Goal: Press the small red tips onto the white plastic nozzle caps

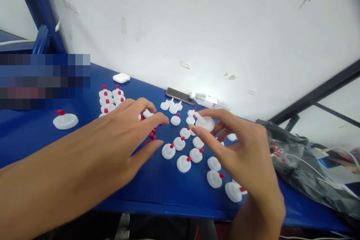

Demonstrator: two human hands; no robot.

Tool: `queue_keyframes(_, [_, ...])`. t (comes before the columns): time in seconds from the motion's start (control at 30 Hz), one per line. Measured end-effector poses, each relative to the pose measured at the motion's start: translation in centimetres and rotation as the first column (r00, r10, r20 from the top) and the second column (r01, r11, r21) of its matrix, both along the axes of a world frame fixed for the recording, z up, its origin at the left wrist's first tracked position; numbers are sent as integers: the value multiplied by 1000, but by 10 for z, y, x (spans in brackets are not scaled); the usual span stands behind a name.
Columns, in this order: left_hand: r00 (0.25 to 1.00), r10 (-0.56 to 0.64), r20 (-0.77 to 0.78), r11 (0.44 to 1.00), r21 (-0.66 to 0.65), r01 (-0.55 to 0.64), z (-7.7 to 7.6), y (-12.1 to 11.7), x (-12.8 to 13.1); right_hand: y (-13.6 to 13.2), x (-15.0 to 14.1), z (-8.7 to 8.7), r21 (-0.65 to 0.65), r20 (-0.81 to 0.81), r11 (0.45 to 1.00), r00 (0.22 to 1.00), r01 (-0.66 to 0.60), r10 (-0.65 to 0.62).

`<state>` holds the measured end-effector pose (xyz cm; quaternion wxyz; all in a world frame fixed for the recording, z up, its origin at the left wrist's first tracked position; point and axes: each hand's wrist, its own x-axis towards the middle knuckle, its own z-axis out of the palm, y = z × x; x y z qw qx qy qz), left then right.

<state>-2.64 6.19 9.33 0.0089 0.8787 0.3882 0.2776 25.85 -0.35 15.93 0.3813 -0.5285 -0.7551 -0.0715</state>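
Between the thumb and fingers of my right hand (242,138) is a white nozzle lid (205,123), its bare spout pointing up and left with no red tip on it. My left hand (132,123) reaches over the small red caps (153,135) with thumb and index finger apart; nothing shows between them. The hand hides part of the loose caps and some lids behind it. Several white lids with red tips, such as this red-tipped lid (184,164), lie on the blue table (157,187) between and below my hands. Some bare-spouted lids (173,107) sit further back.
Red-tipped lids (106,102) stand in rows at the left, with a single lid (66,120) nearer. Along the wall lie a white earphone case (121,78), a phone (180,95) and a plastic bottle (208,100). A dark plastic bag (298,172) is at the right.
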Motion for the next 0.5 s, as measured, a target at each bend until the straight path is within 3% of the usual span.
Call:
queue_keyframes(0.1, [998, -11, -68, 997, 71, 16, -8, 16, 7, -2, 9, 2, -18, -7, 997, 998, 69, -69])
queue_keyframes(0.2, [992, -10, -123, 999, 33, 14, -22, 26, 8, -3, 24, 3, -141, -31, 980, 989, 137, -143])
queue_keyframes(0.33, [988, -36, -153, 999, 16, 39, -36, 29, 6, 1, 49, 1, -352, 8, 913, 976, 205, -216])
queue_keyframes(0.5, [981, -74, -181, 997, -24, 70, -51, 40, 3, 10, 78, -1, -468, 49, 840, 957, 275, -286])
